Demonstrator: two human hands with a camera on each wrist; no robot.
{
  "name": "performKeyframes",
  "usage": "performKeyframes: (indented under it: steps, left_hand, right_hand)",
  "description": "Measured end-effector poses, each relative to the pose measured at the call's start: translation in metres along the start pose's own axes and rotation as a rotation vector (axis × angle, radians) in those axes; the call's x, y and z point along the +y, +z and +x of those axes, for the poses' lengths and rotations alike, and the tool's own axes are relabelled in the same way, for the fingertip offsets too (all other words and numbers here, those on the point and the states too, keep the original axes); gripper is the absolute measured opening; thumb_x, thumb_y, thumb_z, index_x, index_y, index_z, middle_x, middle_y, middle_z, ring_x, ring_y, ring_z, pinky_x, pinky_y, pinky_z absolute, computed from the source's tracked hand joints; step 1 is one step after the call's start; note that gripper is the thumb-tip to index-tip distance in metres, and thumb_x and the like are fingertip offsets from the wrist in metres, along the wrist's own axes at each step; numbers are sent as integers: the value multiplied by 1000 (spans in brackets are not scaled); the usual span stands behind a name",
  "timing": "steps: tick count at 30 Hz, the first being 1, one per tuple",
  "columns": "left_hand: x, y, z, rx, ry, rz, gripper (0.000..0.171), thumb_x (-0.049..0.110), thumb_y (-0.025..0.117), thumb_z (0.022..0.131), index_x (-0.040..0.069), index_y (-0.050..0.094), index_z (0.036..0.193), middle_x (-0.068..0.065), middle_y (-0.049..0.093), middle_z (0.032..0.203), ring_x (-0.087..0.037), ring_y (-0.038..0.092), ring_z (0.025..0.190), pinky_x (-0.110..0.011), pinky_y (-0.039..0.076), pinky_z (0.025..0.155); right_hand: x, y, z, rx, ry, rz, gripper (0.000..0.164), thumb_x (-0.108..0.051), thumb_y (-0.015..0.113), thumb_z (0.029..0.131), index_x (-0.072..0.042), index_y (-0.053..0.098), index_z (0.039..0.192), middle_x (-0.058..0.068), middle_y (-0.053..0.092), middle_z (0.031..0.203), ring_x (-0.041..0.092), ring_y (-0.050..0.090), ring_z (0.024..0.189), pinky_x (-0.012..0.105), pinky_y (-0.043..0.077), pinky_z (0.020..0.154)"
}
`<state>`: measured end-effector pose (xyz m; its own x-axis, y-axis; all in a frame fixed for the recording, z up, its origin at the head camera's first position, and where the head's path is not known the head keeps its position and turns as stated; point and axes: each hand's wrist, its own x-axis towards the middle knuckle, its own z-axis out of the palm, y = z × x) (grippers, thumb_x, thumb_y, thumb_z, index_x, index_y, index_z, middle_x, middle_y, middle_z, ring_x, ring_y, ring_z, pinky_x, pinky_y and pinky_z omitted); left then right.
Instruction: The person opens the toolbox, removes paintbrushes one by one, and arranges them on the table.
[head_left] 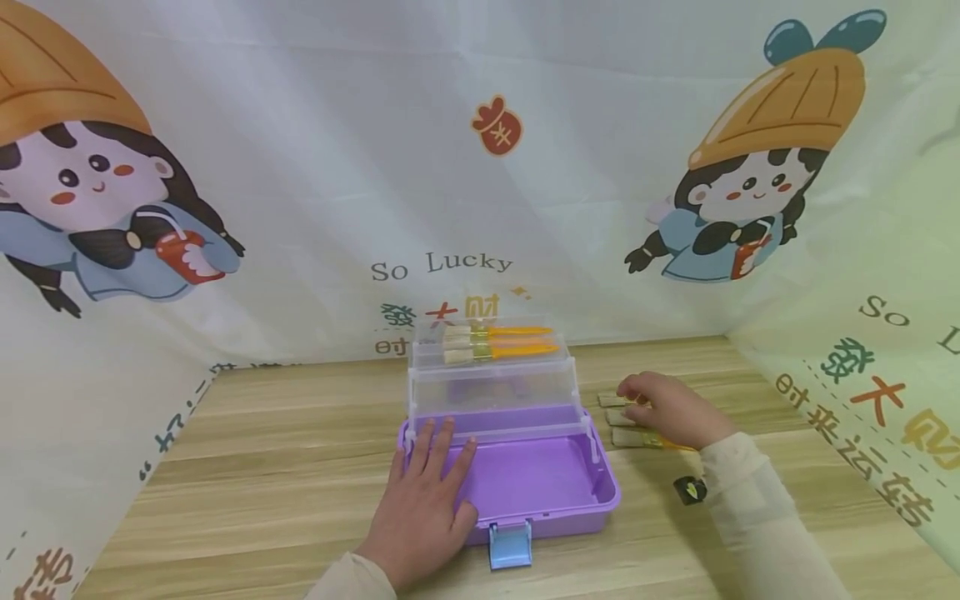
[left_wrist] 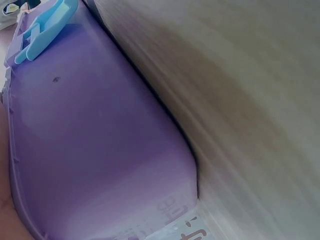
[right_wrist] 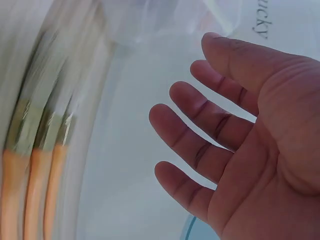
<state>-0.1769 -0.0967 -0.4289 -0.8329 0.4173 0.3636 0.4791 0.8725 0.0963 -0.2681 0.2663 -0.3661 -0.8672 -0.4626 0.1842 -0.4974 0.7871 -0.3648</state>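
A purple plastic box [head_left: 558,525] stands open on the table, its blue latch [head_left: 510,546] hanging at the front. My left hand [head_left: 427,508] rests over its left front corner, fingers spread; the left wrist view shows the box's purple wall [left_wrist: 100,130] close up. Clear trays [head_left: 495,392] are raised at the back of the box. Paintbrushes [head_left: 517,351] with orange handles lie side by side in the top tray. My right hand [head_left: 678,412] hovers over three more paintbrushes [head_left: 628,437] right of the box. In the right wrist view its loosely bent fingers hold nothing.
A wood-grain table [head_left: 247,467] carries everything. Printed white cloth [head_left: 600,208] hangs behind and at both sides. Beside the right sleeve shows a small black item [head_left: 684,492] with a yellow-green mark.
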Motion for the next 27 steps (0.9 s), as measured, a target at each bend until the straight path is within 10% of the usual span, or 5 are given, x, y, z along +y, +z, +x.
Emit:
performKeyframes:
  steps: [12,27]
  left_hand:
    - [1,0,0,-8,-1,1,64,33,50,91,12,44,151,-18,23,161,-37,11,150,-63,18,113]
    - [-3,4,0,11,11,20,64,36,53,90,13,46,149,-18,25,160,-39,14,149,-65,21,111]
  right_hand:
    - [-38,-8,28,61,-65,29,20,-11,64,95,-3,68,112,11,69,107,27,64,95,48,52,85]
    - [-101,12,138,13,-165,32,26,-18,63,94,-2,69,113,10,69,109,28,64,103,43,50,92]
